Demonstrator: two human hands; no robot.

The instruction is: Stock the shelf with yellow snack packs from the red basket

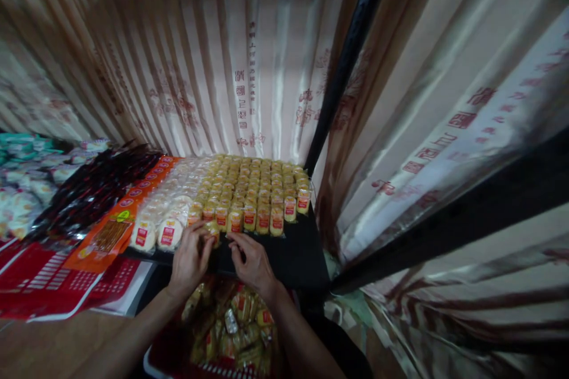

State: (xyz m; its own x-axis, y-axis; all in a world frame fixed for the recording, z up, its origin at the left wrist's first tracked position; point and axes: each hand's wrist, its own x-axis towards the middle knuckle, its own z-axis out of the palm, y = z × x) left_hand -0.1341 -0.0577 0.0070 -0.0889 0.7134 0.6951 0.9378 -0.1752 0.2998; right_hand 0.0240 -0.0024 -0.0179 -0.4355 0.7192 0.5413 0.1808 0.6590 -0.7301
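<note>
As the head view showed, the left hand [189, 263] pinched a small yellow packet [214, 230] in its grip at the front of the black worktop [296, 260], just before the rows of yellow packets [250, 192] and beside round white packets [169, 232]. The right hand [253, 263] was near it, its grip loosely curled with thumb and forefinger slightly apart, while more wrapped pieces [237, 337] lay heaped in a red container [155, 363] below the forearms.

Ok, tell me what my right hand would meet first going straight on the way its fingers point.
Probably the yellow packet at the fingertips of the left hand; depth is unclear, so the right hand might meet the front row of packets instead.
</note>
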